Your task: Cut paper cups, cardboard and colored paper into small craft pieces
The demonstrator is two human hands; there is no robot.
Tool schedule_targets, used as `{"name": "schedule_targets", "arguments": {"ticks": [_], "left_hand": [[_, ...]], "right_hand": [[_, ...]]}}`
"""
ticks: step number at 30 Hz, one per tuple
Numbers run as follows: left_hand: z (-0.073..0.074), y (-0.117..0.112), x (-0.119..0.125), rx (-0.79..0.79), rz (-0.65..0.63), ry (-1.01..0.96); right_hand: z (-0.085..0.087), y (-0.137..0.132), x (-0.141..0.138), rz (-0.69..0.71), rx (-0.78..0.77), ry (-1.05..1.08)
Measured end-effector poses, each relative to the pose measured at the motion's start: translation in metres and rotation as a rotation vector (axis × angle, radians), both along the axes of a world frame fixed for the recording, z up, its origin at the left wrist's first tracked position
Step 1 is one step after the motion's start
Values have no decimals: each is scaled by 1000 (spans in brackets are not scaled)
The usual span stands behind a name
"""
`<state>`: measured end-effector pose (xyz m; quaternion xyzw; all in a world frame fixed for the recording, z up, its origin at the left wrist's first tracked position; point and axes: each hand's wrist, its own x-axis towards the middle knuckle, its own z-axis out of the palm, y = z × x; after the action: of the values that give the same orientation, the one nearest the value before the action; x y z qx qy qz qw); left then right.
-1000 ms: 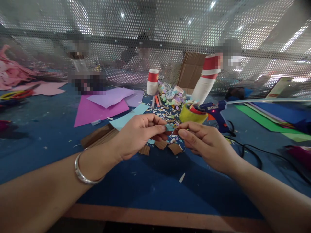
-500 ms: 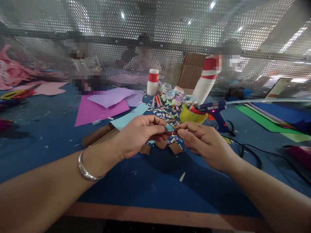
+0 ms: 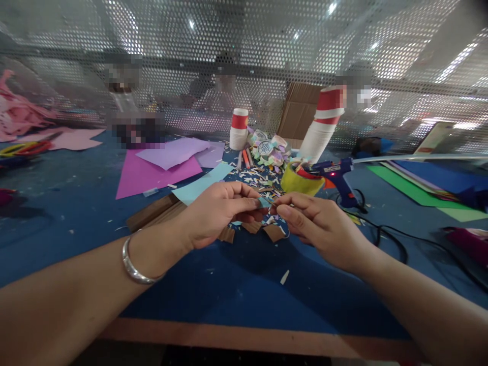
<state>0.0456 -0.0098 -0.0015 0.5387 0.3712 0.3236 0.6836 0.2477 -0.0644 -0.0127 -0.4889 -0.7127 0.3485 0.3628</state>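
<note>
My left hand (image 3: 221, 211) is closed, pinching a small light-blue piece of paper (image 3: 264, 203) between thumb and fingertips. Facing it, my right hand (image 3: 322, 223) is closed on a thin pointed stick (image 3: 272, 203); its tip meets the blue paper. What kind of stick it is cannot be made out, since the fingers cover most of it. Torn bits of cardboard (image 3: 274, 233) lie on the blue table (image 3: 213, 300) below both hands. A larger light-blue sheet (image 3: 204, 182) is just beyond my left hand, partly over a cardboard strip (image 3: 150, 214).
A blue glue gun (image 3: 339, 178) with a lit red light rests at a yellow roll (image 3: 301, 180); its cord (image 3: 385, 229) trails right. Paper cup stacks (image 3: 239, 129) stand behind scattered scraps (image 3: 251, 175). Purple sheets (image 3: 160, 170) lie left, coloured sheets (image 3: 412, 185) right. People sit beyond a perforated screen (image 3: 259, 61).
Both hands keep the same hold on the paper and the stick, with only a slight shift at the fingertips. The whole view has moved very slightly.
</note>
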Motion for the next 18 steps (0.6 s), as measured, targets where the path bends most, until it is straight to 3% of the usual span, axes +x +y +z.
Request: {"name": "schedule_targets", "arguments": {"ticks": [18], "left_hand": [[2, -2, -2, 32, 20, 27]], "right_hand": [[-5, 2, -1, 1, -43, 39]]}}
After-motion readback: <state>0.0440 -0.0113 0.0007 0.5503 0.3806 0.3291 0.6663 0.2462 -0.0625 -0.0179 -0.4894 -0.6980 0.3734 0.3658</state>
